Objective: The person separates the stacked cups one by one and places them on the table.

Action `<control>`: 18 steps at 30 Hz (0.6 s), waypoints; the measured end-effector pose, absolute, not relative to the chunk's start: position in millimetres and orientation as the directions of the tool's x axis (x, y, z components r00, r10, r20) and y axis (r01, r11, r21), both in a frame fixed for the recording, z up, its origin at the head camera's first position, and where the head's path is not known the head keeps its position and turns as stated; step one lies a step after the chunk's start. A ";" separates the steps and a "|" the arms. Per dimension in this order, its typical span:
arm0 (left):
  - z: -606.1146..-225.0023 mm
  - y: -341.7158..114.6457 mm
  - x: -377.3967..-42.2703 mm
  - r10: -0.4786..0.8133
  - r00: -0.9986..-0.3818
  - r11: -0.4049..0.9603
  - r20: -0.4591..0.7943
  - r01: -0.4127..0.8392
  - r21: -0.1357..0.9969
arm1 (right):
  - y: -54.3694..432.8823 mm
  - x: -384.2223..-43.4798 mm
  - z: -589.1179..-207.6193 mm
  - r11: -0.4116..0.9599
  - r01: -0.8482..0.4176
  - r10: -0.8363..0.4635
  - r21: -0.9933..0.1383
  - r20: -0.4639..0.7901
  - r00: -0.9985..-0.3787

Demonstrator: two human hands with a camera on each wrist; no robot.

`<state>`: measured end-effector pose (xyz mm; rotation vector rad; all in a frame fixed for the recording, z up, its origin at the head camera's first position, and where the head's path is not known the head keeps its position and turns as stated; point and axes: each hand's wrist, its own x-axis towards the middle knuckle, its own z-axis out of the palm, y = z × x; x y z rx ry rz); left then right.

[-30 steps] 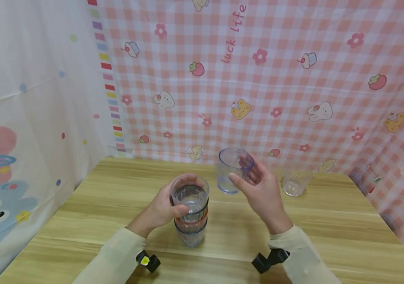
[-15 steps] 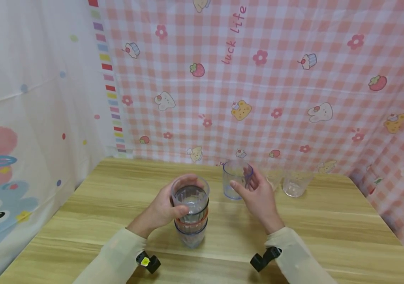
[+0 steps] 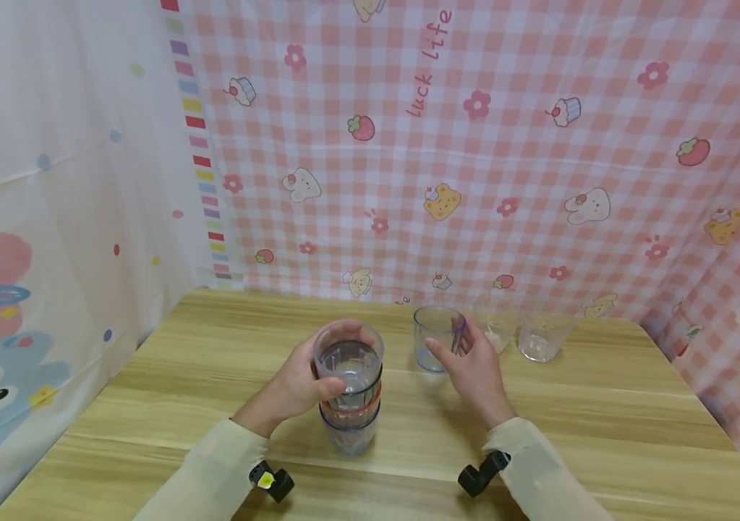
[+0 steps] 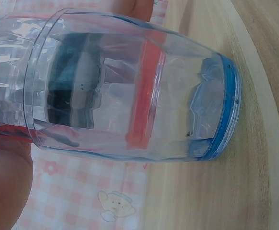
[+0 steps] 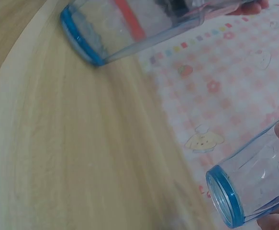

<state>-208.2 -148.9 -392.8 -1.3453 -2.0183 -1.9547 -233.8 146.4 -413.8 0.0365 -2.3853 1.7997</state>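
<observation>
In the head view my left hand (image 3: 298, 382) grips a stack of nested clear plastic cups (image 3: 351, 432) near its top, thumb on the near side. Black, orange-red and blue bands show through the stack's walls, and the left wrist view shows the blue base ring (image 4: 223, 108). To the right, my right hand (image 3: 477, 376) holds a single clear cup with a blue rim (image 3: 431, 351) upright, between thumb and fingers. In the right wrist view that cup's blue base ring (image 5: 225, 196) appears apart from the stack. Whether either base touches the table is unclear.
Two clear cups stand right of my right hand: one (image 3: 539, 346) in plain sight, another (image 3: 498, 336) partly behind the fingers. The wooden table (image 3: 168, 376) ends at a pink checked cloth (image 3: 343, 174) behind. A white printed cloth (image 3: 83, 217) hangs at the left.
My right hand has lowered the blue-rimmed cup and brought it slightly right, toward the clear cups. The left hand and stack have stayed in place.
</observation>
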 end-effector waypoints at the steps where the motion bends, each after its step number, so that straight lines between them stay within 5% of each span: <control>1: -392.8 -149.1 -208.1 0.542 -0.629 -0.158 0.557 0.575 0.803 | 146.7 -234.9 -415.6 0.284 -0.112 0.073 -0.952 0.138 -0.988; 18: -395.3 -149.0 -209.8 0.534 -0.619 -0.180 0.576 0.583 0.792 | 149.4 -246.2 -432.8 0.344 -0.069 0.098 -0.936 0.109 -0.989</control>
